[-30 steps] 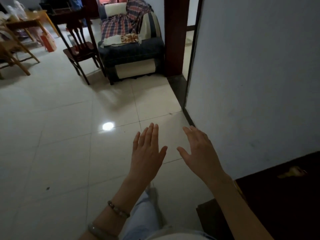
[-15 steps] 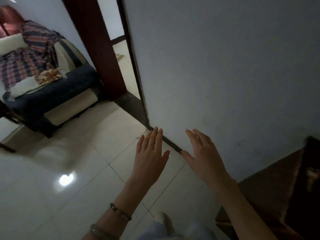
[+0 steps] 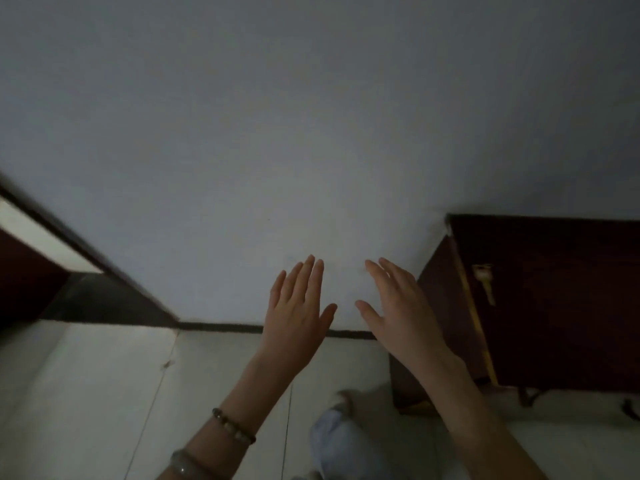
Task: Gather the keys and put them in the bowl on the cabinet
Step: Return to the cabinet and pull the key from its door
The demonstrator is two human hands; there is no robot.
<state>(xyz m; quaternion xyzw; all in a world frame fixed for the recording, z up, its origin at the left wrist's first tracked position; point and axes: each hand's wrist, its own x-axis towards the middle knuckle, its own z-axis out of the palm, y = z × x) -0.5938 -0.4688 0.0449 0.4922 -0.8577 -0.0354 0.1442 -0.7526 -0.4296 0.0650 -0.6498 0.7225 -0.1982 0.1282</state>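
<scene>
A brass-coloured key [image 3: 484, 281] lies on the top of a dark wooden cabinet [image 3: 561, 306] at the right, close to its left edge. My left hand [image 3: 300, 306] is raised in front of the white wall, fingers apart, holding nothing. My right hand [image 3: 398, 310] is beside it, also open and empty, a short way left of the cabinet and the key. No bowl is in view.
A plain white wall [image 3: 311, 133] fills the upper view, with a dark skirting strip [image 3: 221, 326] along the tiled floor [image 3: 86, 393]. A dark door frame [image 3: 69, 244] runs at the left. My trouser leg and shoe [image 3: 343, 434] show below.
The view has swung right: the armchair and room have gone out of sight, and the cabinet with the key has come further into view. Both hands stay open and raised.
</scene>
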